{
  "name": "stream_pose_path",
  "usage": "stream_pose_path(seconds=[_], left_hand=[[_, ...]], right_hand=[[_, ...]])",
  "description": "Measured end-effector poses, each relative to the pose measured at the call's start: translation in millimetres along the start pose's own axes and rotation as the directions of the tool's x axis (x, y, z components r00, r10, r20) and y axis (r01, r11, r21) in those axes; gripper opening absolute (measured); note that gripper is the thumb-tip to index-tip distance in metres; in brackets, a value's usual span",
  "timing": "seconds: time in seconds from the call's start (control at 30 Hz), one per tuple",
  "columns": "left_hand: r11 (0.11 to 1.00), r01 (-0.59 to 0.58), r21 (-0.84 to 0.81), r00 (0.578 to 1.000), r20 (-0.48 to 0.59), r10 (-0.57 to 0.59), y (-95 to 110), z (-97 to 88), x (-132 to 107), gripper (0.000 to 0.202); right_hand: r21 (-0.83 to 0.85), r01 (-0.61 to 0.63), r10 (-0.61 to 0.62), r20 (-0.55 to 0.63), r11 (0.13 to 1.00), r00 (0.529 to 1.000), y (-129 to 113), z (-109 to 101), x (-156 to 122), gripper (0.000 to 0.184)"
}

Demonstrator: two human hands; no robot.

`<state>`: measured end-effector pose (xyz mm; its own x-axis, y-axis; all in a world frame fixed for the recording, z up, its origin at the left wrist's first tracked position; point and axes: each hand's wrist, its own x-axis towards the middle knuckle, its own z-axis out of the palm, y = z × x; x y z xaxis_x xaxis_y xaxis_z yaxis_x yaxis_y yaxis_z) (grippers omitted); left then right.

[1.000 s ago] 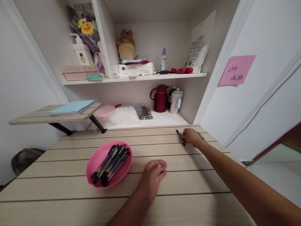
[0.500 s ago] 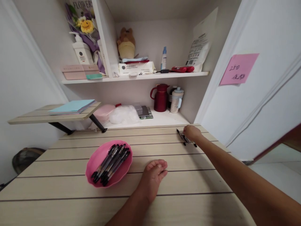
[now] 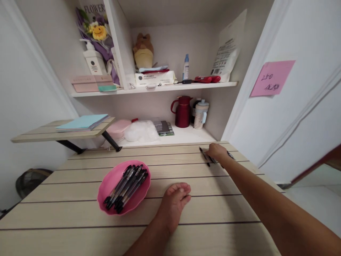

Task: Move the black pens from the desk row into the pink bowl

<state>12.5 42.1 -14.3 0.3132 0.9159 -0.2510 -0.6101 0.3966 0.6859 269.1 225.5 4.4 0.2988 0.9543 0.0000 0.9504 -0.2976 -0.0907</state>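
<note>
My right hand (image 3: 217, 152) reaches to the far right of the wooden table (image 3: 202, 209) and lies over a few black pens (image 3: 204, 156). Its fingers curl down onto them, and pen ends stick out on both sides of the hand. My left hand (image 3: 174, 202) rests on the table near the middle, fingers loosely curled under, with nothing in it. Just left of that hand a pink bowl (image 3: 106, 177) holds several black pens (image 3: 125, 183).
Behind the table a white shelf unit holds a red jug (image 3: 182, 111), a white mug (image 3: 200, 114), a plastic bag (image 3: 140, 130) and a pink box (image 3: 118, 128). A small raised board (image 3: 45, 133) with blue paper stands at the left. A pink note (image 3: 271, 78) sticks on the right wall.
My right hand has shifted slightly over the loose pens, which have moved a little under it. The left hand and the pink bowl stay put. The view has drifted a little.
</note>
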Motion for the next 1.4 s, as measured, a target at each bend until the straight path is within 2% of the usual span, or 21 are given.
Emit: stream_pose_path(seconds=[0.23, 0.5, 0.63, 0.8, 1.0, 1.13, 1.4], left_hand=[[1.0, -0.003, -0.001, 1.0, -0.002, 0.003, 1.4, 1.4, -0.5, 0.028], [1.0, -0.005, -0.007, 1.0, 0.023, 0.005, 0.1, -1.2, 0.3, 0.025], [1.0, -0.003, -0.014, 1.0, 0.022, 0.003, -1.0, -2.1, 0.7, 0.024], [1.0, -0.018, -0.01, 0.999, 0.029, 0.018, -1.0, -1.3, -0.2, 0.018], [1.0, -0.022, -0.013, 0.999, 0.041, 0.023, -0.6, -2.2, 0.1, 0.02], [1.0, -0.019, -0.01, 0.999, 0.046, 0.02, -1.2, -3.3, 0.3, 0.021], [1.0, -0.011, -0.018, 0.999, 0.038, 0.012, -1.3, -3.4, 1.2, 0.023]], right_hand=[[0.039, -0.007, 0.008, -0.017, 0.999, 1.0, -4.1, 1.5, -8.2, 0.029], [0.08, 0.072, -0.069, -0.048, 0.994, 0.996, 15.6, -23.2, -29.3, 0.019], [0.064, 0.121, -0.119, -0.035, 0.991, 0.992, 26.5, -15.2, -55.7, 0.016], [0.033, 0.155, -0.154, -0.037, 0.987, 0.987, 28.0, 2.3, -78.0, 0.016], [0.017, 0.134, -0.133, -0.055, 0.991, 0.99, 23.9, 10.1, -76.1, 0.025], [0.024, 0.128, -0.126, -0.063, 0.992, 0.99, 23.7, 10.2, -72.2, 0.023], [0.045, 0.092, -0.088, -0.073, 0.995, 0.993, 37.8, -6.8, -66.0, 0.02]])
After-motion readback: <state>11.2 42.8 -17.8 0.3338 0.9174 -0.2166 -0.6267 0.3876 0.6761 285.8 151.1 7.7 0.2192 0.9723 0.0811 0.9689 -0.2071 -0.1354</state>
